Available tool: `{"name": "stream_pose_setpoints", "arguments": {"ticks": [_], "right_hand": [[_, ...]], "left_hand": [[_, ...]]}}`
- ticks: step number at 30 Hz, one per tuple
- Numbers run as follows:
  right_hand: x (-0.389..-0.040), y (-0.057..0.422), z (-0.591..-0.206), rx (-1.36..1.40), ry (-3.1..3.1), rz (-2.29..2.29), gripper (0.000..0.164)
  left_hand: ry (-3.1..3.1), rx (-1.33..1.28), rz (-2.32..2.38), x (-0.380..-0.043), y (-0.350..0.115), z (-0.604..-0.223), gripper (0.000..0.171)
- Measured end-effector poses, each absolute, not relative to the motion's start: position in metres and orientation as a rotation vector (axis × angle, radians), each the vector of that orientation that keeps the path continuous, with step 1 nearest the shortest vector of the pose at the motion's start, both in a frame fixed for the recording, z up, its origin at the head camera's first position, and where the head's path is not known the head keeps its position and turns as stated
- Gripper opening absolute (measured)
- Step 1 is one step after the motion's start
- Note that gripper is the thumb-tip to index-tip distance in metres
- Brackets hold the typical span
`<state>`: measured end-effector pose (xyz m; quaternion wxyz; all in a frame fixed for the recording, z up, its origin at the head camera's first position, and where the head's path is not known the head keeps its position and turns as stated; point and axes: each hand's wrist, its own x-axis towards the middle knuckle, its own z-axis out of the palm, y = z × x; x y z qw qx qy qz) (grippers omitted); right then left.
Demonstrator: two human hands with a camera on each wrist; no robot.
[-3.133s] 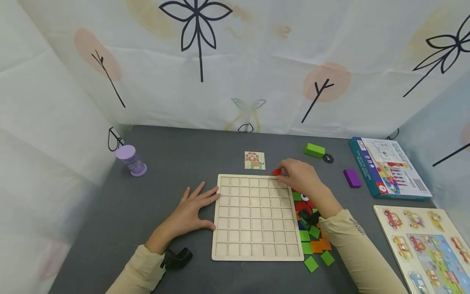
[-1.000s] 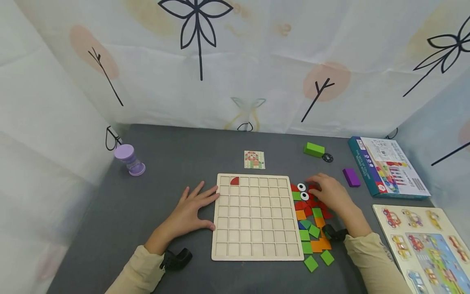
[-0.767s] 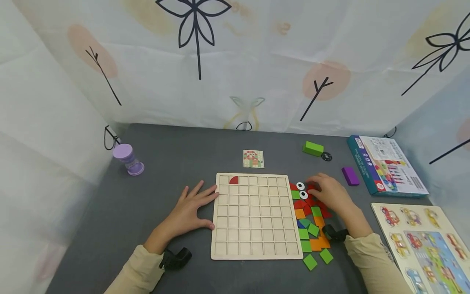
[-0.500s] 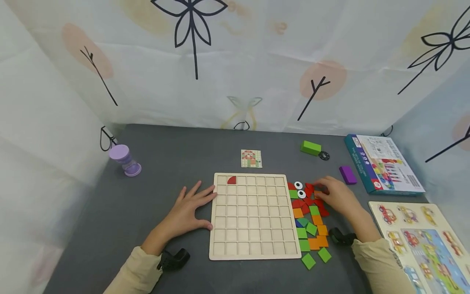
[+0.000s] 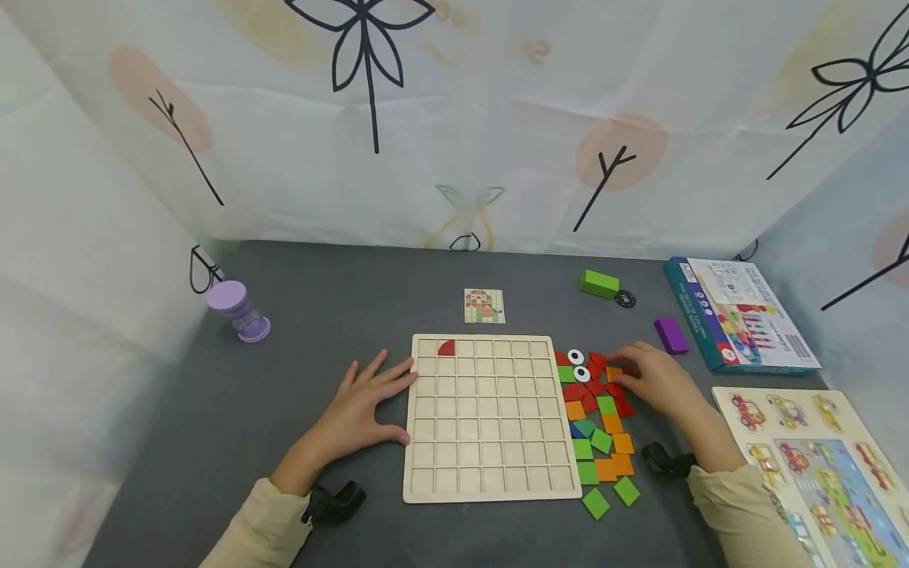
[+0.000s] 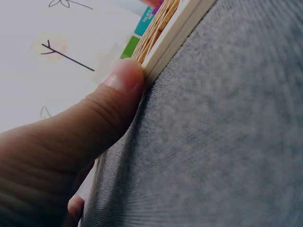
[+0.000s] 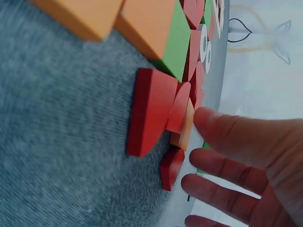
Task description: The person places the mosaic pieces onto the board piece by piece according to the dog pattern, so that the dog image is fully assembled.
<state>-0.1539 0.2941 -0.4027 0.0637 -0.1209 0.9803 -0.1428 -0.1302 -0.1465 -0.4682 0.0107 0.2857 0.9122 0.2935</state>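
A wooden grid board (image 5: 490,418) lies flat, with one red quarter-circle piece (image 5: 447,348) in its top row, second cell from the left. My left hand (image 5: 358,406) has spread fingers at the board's left edge; its thumb (image 6: 125,75) touches that edge in the left wrist view. Over the loose pieces right of the board is my right hand (image 5: 660,383), thumb and fingers apart with nothing seen between them. Its fingertips are close to an orange piece (image 7: 183,131) and a red curved piece (image 7: 173,165). Two white ring-like eye pieces (image 5: 581,374) lie nearby.
A small pattern card (image 5: 484,306) lies behind the board. Green block (image 5: 599,284), black disc (image 5: 625,299), purple block (image 5: 671,336) and a box (image 5: 753,315) are at the back right. A vehicle puzzle (image 5: 738,394) lies right; a purple sand timer (image 5: 237,312) stands left.
The red quarter-circle went from my right hand into the board's top row. That hand moved right to the loose pieces, and an orange piece came into sight among the red ones. My left hand stayed put.
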Motion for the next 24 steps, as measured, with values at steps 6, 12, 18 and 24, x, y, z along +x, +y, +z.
{"name": "stream_pose_setpoints", "arguments": {"ticks": [6, 12, 18, 24], "right_hand": [[-0.1552, 0.2949, -0.4002, -0.342, 2.928, -0.376, 0.02], [-0.155, 0.2964, -0.4004, -0.339, 2.924, -0.357, 0.02], [-0.1594, 0.2935, -0.404, -0.32, 2.953, -0.318, 0.024], [-0.1588, 0.2913, -0.406, -0.304, 2.97, -0.249, 0.027]], "left_hand": [[2.847, 0.89, 0.922, -0.1299, -0.1478, -0.4683, 0.093], [2.846, 0.9, 0.925, -0.1302, -0.1471, -0.4686, 0.093], [2.857, 0.914, 0.945, -0.1302, -0.1483, -0.4681, 0.092], [2.861, 0.917, 0.947, -0.1298, -0.1477, -0.4691, 0.092]]}}
